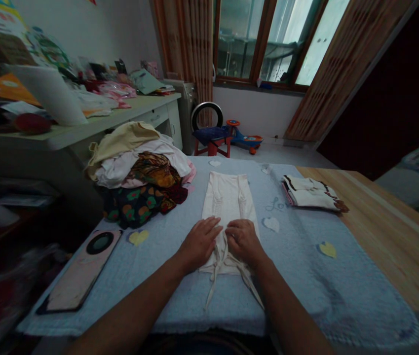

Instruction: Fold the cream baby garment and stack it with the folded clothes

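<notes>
We press a cream garment [227, 197] flat at mid-pad, left grip [199, 244] and right grip [244, 241] open, palms down, side by side, clutching nothing. Its ties [211, 291] trail past the near edge of the blue quilted pad [298, 296]. A clothes pile [142, 172] sits close on the left; open pad lies right, before a folded bundle [311, 193].

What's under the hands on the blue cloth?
A flat cream garment with ties, pressed by the left hand and right hand; the part beneath the palms is hidden.
</notes>
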A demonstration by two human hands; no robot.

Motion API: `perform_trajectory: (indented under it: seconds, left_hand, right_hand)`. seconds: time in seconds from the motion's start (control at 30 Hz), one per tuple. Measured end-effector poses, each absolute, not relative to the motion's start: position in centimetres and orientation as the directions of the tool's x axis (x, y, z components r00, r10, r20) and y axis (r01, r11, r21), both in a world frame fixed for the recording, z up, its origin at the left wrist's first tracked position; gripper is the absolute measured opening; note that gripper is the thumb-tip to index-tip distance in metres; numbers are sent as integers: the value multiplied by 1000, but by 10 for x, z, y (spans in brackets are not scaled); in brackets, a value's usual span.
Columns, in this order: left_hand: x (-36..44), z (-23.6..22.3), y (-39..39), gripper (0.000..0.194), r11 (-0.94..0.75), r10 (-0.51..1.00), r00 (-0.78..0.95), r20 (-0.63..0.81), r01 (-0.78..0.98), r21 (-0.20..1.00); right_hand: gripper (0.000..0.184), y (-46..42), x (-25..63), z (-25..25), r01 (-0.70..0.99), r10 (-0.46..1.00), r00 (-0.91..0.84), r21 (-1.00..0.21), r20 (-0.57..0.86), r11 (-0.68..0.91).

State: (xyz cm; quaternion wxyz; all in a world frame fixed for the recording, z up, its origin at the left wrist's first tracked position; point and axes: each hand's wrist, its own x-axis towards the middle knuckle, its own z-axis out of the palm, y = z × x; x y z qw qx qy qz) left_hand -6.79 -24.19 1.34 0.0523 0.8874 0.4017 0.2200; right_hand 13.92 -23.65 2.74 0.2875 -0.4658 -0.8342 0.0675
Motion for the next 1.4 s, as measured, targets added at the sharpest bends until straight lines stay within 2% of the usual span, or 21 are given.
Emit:
perform_trajectory:
  seconds: [0.17, 0.33, 0.63, 0.93, 1.1, 1.2, 1.4]
  left_hand:
    - [-69, 11, -242, 43, -712, 702, 643, 306, 634, 303]
    - [-68, 17, -245, 37, -712, 702, 644, 305, 635, 300]
    - [-68, 16, -245, 45, -730, 683, 655, 323, 622, 282]
    - [-65, 10, -246, 42, -732, 681, 651, 336, 618, 287]
    - [-65, 11, -246, 42, -725, 689, 644, 332, 615, 311]
    - [-66, 14, -246, 42, -728, 686, 649, 329, 607, 319]
    - [-66, 17, -247, 45, -731, 682, 651, 334, 590, 344]
  right_hand:
    - [18, -237, 143, 30, 780, 847, -377, -364, 376, 509]
    - [20, -237, 146, 30, 754, 842, -369, -402, 395, 519]
    - [19, -230, 153, 22, 761, 832, -382, -374, 403, 530]
    - [19, -232, 154, 20, 679, 781, -438, -406, 445, 612]
    - [18, -231, 156, 21, 692, 795, -432, -408, 427, 595]
    - [20, -231, 157, 23, 722, 819, -381, -416, 429, 553]
    - [32, -225, 163, 22, 832, 887, -97, -452, 452, 321]
